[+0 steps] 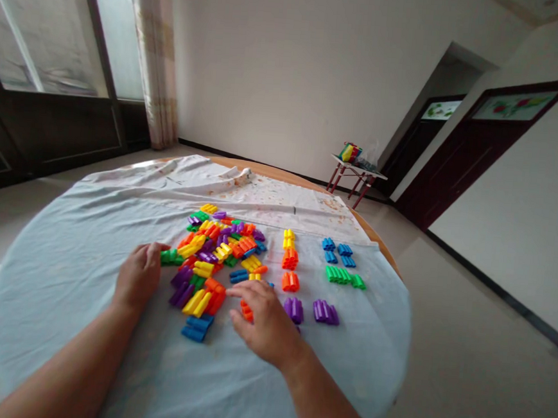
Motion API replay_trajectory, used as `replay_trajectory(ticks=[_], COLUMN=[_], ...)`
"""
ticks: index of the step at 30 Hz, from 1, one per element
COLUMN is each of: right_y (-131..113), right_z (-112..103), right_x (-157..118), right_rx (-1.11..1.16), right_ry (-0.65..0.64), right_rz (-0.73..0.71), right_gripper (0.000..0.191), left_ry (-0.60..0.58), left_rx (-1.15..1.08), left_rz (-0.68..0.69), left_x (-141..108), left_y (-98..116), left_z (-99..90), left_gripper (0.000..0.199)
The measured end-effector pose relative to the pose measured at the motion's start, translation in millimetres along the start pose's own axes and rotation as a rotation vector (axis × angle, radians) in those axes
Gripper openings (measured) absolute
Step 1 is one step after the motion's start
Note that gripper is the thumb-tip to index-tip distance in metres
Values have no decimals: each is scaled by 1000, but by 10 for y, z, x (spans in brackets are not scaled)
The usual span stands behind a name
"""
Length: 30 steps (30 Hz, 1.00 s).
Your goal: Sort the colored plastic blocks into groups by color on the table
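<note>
Desk (277,171), round, cloth-covered. Pile of mixed-colour blocks (223,251), left of centre: ungrouped, apparently the larger share. Right hand (263,320): fingers parted beside the pile's near right edge, nothing visibly held. Left hand (137,276): fingers curled at a green block (173,258), grip cannot be told. Already grouped, right: yellow-orange column (291,259), green row (339,275), blue cluster (328,244), purple blocks (326,312).

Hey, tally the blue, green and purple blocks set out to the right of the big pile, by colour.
Blue blocks: 4
Green blocks: at least 2, seams unclear
Purple blocks: 2 in plain view, plus a purple sliver by the right hand, not counted
Total: at least 8
</note>
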State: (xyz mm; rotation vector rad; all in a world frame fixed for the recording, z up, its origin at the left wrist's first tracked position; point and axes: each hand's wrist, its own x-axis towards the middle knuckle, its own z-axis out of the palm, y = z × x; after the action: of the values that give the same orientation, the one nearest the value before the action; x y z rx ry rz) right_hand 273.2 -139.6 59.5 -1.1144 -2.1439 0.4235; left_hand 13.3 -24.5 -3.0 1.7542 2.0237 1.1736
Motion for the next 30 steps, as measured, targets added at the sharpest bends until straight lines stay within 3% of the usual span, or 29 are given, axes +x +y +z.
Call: replay_trajectory(ticks=[4, 8, 16, 23, 27, 30], right_y=[-117, -55, -1, -33, -28, 9], right_z=[455, 631, 441, 397, 347, 291], right_x=[126, 98, -9, -71, -58, -36], right_rx=[-31, -131, -209, -275, -255, -249], right_ry=[-115, -171, -110, -216, -251, -252], right_rz=[-80, -75, 163, 251, 193, 22], right_gripper=[34, 41, 37, 32, 41, 47], left_ry=[1, 13, 3, -50, -75, -94], left_rx=[-51, -86, -108, -65, -33, 3], left_rz=[-3, -11, -41, -75, -76, -49], left_x=[-7, -6, -17, 25, 59, 94], left_y=[3, -12, 2, -38, -66, -154], left_z=[-14, -4, -17, -16, -18, 16], left_gripper=[50, 51, 50, 47, 49, 51])
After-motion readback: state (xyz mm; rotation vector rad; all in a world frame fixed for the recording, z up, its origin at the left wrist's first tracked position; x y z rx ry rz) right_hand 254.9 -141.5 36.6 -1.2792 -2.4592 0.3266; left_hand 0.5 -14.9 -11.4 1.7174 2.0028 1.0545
